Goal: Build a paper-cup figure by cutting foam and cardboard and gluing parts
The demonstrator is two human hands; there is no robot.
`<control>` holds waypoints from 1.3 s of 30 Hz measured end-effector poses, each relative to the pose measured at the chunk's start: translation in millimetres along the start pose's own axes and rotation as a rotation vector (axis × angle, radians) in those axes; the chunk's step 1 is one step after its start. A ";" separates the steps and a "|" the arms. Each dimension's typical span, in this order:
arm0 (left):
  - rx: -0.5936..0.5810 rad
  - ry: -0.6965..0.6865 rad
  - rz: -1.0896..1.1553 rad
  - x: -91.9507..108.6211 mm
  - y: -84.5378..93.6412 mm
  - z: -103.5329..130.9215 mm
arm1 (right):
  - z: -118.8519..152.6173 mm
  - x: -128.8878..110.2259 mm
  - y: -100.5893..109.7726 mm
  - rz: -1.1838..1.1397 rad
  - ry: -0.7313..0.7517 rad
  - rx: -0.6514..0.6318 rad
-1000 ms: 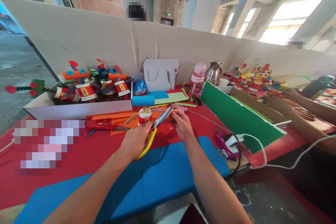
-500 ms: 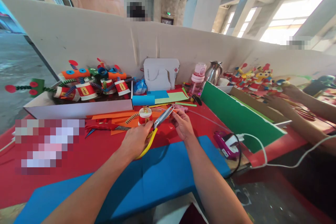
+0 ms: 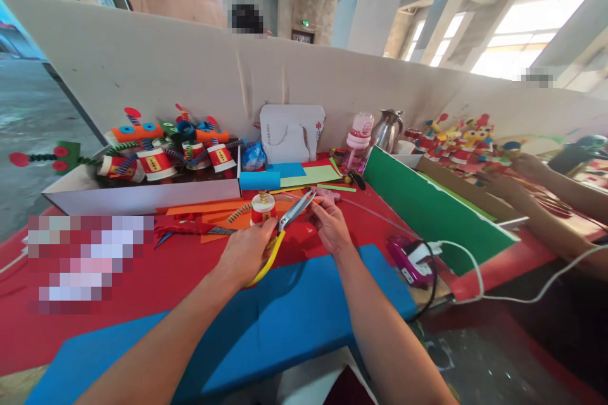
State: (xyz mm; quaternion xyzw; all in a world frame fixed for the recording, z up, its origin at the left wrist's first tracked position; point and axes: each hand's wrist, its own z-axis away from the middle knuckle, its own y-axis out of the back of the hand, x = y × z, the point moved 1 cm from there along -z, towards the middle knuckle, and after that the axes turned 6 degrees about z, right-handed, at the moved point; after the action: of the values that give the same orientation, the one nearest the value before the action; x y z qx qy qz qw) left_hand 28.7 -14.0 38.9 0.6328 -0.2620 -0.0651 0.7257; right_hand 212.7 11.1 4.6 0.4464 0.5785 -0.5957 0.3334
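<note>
- Centrally in the head view, the left hand (image 3: pixel 249 253) is clamped on the scissors (image 3: pixel 295 211), its fingers around the yellow handles; the blades slant away from it, up and to the right.
- The right hand (image 3: pixel 333 228) is bent in at the blade tips, thumb and fingers drawn in; whether they pinch something small there, one cannot tell.
- Just beyond the left hand, a red-and-white paper cup (image 3: pixel 263 211) stands with a folded paper spring on top, near some orange paper (image 3: pixel 204 209).
- To the left, a red-handled tool (image 3: pixel 185 226) lies on the red table (image 3: pixel 194 278).
- Behind it, a white box (image 3: pixel 142 200) holds cup figures (image 3: pixel 156 166) with spring limbs and red discs.
- Past the scissors lie a blue roll (image 3: pixel 259 181) and a pale green sheet (image 3: pixel 320 174); a white cardboard piece (image 3: pixel 285 130) leans against the partition (image 3: pixel 190 69).
- A pink bottle (image 3: pixel 358 139) stands beside a metal jug (image 3: pixel 387 131).
- On the right are a green-sided box (image 3: pixel 427 215), a purple case (image 3: pixel 407 262) with a white plug, and another person's arms (image 3: pixel 555 183).
- Below the forearms, a blue sheet (image 3: pixel 285 316) covers the near edge.
</note>
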 end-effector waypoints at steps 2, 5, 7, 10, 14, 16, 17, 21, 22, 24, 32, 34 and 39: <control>-0.003 -0.007 0.006 0.0 0.1 0.3 | -0.2 0.4 0.3 0.000 0.002 -0.001; 0.006 -0.017 0.015 -0.1 0.1 0.8 | -0.7 1.1 0.5 0.003 0.007 -0.012; 0.011 -0.019 0.026 0.1 0.4 1.3 | -0.8 1.4 0.6 0.003 0.006 -0.014; 0.011 -0.023 0.039 0.8 1.3 2.1 | -0.6 1.1 0.5 -0.006 0.001 -0.010; 0.012 -0.022 0.036 0.9 2.3 2.5 | 0.3 -0.2 0.2 -0.013 -0.002 -0.005; 0.016 -0.029 0.031 0.5 2.4 2.4 | 0.6 -0.8 0.1 -0.013 -0.009 -0.001; 0.018 -0.033 0.028 0.2 2.4 2.4 | 0.7 -1.0 0.2 -0.013 -0.013 0.003; 0.026 -0.042 0.022 -0.8 1.7 1.9 | 0.0 -0.9 0.6 -0.025 -0.016 0.017; 0.028 -0.042 0.023 -1.0 1.5 1.7 | -0.3 -0.8 0.8 -0.031 -0.015 0.017; 0.030 -0.042 0.025 -1.3 0.8 1.3 | -0.9 -0.4 1.1 -0.038 -0.016 0.013; 0.035 -0.037 0.007 -3.3 -0.8 0.6 | -1.8 -0.7 2.7 -0.043 -0.023 0.030; 0.033 -0.032 0.006 -3.0 0.0 0.7 | -2.1 -0.5 3.4 -0.037 -0.019 0.029; 0.025 -0.019 0.015 -2.5 0.7 0.9 | -3.4 1.6 5.1 -0.032 -0.015 0.015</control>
State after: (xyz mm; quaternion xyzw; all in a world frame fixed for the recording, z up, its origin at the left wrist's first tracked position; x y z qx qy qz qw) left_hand 25.9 -13.5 38.9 0.6390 -0.2744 -0.0623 0.7159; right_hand 217.3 14.0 1.4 0.4353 0.5784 -0.6087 0.3248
